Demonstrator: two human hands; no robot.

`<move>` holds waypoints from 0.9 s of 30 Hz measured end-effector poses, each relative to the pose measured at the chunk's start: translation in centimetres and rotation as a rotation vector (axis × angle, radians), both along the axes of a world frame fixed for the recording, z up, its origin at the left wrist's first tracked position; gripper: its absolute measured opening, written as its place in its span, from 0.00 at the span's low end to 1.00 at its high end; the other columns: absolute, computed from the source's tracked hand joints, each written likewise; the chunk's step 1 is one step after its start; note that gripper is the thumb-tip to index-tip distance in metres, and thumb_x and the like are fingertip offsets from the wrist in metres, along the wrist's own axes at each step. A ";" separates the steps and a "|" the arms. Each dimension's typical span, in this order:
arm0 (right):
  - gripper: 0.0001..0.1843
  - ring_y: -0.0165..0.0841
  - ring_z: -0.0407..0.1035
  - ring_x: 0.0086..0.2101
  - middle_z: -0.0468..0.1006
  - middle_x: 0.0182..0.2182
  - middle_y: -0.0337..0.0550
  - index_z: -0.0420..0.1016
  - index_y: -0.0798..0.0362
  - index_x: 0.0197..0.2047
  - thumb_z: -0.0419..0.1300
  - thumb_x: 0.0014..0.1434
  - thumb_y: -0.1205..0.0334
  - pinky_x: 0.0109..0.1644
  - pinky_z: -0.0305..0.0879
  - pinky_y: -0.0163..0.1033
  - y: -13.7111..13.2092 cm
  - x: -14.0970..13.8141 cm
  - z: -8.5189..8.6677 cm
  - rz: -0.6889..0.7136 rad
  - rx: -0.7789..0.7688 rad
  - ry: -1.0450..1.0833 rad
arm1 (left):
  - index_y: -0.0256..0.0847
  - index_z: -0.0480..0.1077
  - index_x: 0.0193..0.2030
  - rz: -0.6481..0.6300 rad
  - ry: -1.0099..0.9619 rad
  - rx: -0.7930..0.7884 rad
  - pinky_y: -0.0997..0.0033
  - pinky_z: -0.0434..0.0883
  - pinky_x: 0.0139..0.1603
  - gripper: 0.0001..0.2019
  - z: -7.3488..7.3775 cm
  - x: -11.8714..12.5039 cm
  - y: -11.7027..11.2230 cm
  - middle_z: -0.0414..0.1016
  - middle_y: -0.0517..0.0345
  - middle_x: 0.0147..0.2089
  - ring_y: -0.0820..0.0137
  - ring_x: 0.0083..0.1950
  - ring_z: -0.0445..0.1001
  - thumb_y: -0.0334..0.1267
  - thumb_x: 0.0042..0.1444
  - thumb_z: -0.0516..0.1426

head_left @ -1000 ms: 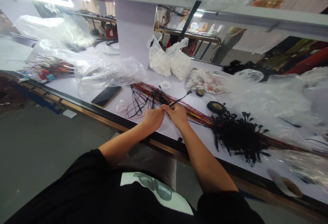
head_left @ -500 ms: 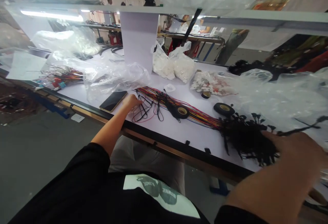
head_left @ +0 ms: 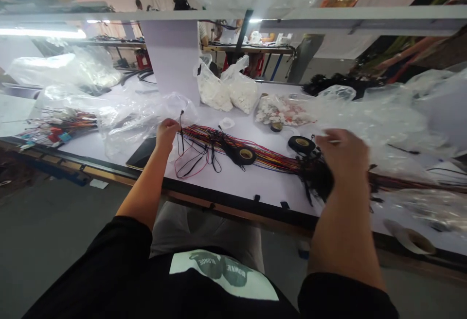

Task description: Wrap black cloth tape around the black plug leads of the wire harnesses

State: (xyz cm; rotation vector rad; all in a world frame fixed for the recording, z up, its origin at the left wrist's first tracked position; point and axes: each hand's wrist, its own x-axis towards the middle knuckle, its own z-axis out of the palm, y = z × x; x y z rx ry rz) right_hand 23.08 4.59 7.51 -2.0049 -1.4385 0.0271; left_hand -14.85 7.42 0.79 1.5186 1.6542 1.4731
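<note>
My left hand (head_left: 167, 133) is raised just above the table at the left end of a wire bundle (head_left: 270, 160), its fingers closed on a thin black wire (head_left: 181, 136) whose dark tip points up. Beneath it, loose black and red wires lie looped on the white surface. My right hand (head_left: 345, 156), slightly blurred, hovers over the dense black cluster of wire ends (head_left: 315, 180). Its thumb and fingers are pinched together, and a small dark tip shows by them; what it belongs to is unclear. One black tape roll (head_left: 239, 157) rests on the bundle, another (head_left: 294, 145) behind it.
A phone (head_left: 137, 156) lies near the table's front edge, left of my left forearm. Bags of white parts (head_left: 244, 95) stand at the back. Clear plastic bags (head_left: 394, 129) spread on the right, with a pale tape roll (head_left: 404, 239) at the front edge. A shelf (head_left: 277, 13) spans above.
My left hand has lifted from the table with the black wire. My right hand has moved left and up from the black cluster's right side. The view has shifted rightward.
</note>
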 end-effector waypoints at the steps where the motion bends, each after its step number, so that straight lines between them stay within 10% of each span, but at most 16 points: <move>1: 0.17 0.39 0.71 0.40 0.78 0.40 0.54 0.75 0.57 0.45 0.59 0.51 0.61 0.46 0.61 0.45 0.3 -1.7 -0.5 0.131 0.024 0.057 | 0.39 0.55 0.24 0.032 -0.031 0.033 0.76 0.58 0.31 0.08 0.4 0.7 -0.2 0.53 0.67 0.21 0.79 0.26 0.54 0.25 0.51 0.48; 4: 0.15 0.30 0.67 0.26 0.74 0.25 0.39 0.75 0.54 0.39 0.59 0.50 0.56 0.34 0.62 0.38 0.7 -6.8 -2.6 0.605 -0.017 0.370 | 0.39 0.55 0.25 -0.024 -0.059 0.094 0.77 0.61 0.33 0.07 0.9 4.0 -1.1 0.62 0.66 0.25 0.79 0.29 0.62 0.27 0.50 0.50; 7: 0.22 0.25 0.60 0.18 0.65 0.17 0.30 0.69 0.54 0.46 0.58 0.50 0.51 0.24 0.56 0.33 0.6 -10.8 -4.6 0.848 -0.130 0.684 | 0.40 0.58 0.27 -0.336 0.113 0.076 0.77 0.60 0.31 0.05 0.5 7.7 -2.1 0.64 0.67 0.23 0.78 0.27 0.63 0.30 0.50 0.52; 10: 0.19 0.22 0.56 0.16 0.64 0.18 0.29 0.67 0.53 0.40 0.59 0.49 0.49 0.19 0.51 0.31 0.6 -12.3 -5.9 0.830 -0.115 0.919 | 0.40 0.58 0.27 -0.516 0.203 0.005 0.78 0.60 0.29 0.05 -0.1 10.4 -2.6 0.63 0.68 0.21 0.80 0.25 0.61 0.28 0.47 0.52; 15: 0.15 0.22 0.56 0.16 0.62 0.15 0.28 0.65 0.52 0.29 0.61 0.46 0.50 0.19 0.52 0.30 1.0 -11.3 -6.7 0.749 -0.047 0.993 | 0.39 0.60 0.35 -0.631 -0.250 -0.256 0.80 0.52 0.18 0.06 -0.6 12.6 -2.7 0.66 0.68 0.21 0.83 0.16 0.55 0.28 0.48 0.51; 27: 0.13 0.27 0.67 0.25 0.74 0.28 0.38 0.69 0.51 0.39 0.58 0.47 0.61 0.28 0.65 0.34 1.6 -9.4 -6.9 0.786 -0.207 0.846 | 0.37 0.61 0.26 -0.613 -0.779 -0.568 0.82 0.42 0.13 0.09 -1.6 12.0 -2.5 0.63 0.67 0.19 0.86 0.12 0.48 0.36 0.48 0.59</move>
